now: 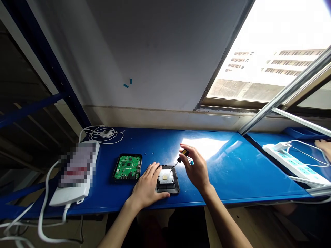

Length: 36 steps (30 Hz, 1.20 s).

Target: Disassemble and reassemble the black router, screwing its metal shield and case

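Observation:
My right hand (195,168) is closed around a small screwdriver (184,152) with a black and yellow handle. The thin shaft slants down to the upper right corner of a silver metal plate (166,176), which bears a pale square pad. That plate sits in a black plastic cover (174,188) on the table. Spread over the cover's left side, my left hand (147,184) grips it between thumb and fingers. Left of this hand lies a black case half holding a green circuit board (128,167). A small blue thing beside my right fingers is too small to name.
Several tiny screws (153,153) lie behind the cover on the blue table (155,141). At left, a white device (80,193) with a blurred screen stands near a coiled white cable (111,134). A power strip (294,165) and another person's hand (323,146) are at far right.

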Each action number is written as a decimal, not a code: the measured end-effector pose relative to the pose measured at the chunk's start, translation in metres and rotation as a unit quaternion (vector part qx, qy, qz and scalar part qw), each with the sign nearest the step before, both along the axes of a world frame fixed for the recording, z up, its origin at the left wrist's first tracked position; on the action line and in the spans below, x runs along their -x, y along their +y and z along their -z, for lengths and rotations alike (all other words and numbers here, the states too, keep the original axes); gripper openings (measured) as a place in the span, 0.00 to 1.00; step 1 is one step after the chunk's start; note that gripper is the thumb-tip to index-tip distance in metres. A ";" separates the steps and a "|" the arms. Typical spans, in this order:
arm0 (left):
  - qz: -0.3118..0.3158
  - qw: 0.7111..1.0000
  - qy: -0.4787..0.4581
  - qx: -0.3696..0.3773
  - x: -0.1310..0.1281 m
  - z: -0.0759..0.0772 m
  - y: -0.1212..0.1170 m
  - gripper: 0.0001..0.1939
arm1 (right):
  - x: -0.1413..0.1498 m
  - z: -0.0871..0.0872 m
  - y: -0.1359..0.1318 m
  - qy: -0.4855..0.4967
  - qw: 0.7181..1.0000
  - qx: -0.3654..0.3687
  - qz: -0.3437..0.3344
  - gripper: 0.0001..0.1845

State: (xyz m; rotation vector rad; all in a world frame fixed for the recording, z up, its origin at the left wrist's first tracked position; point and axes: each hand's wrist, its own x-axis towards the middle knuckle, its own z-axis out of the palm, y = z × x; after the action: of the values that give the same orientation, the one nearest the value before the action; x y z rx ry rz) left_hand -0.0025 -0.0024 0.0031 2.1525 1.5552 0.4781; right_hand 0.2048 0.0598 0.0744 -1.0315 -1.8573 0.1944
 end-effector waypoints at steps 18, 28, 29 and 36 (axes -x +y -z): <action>-0.008 1.000 0.010 -0.008 -0.001 -0.001 -0.001 0.49 | 0.030 0.006 -0.009 -0.011 0.996 -0.076 0.048 0.13; -0.010 1.000 0.003 -0.004 -0.001 -0.001 -0.002 0.49 | 0.034 0.003 -0.010 0.024 0.996 -0.075 0.034 0.06; -0.010 1.000 0.004 -0.003 -0.001 -0.001 -0.001 0.49 | 0.035 0.002 -0.010 0.022 0.996 -0.080 0.044 0.06; -0.006 1.000 0.004 -0.003 -0.002 -0.003 -0.001 0.49 | 0.037 0.005 -0.010 0.016 0.996 -0.083 0.030 0.15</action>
State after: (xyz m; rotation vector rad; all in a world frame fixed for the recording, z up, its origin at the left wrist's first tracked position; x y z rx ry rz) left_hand -0.0008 -0.0039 0.0060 2.1517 1.5741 0.4798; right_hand 0.1681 0.0503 0.0698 -0.9629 -1.7795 0.0206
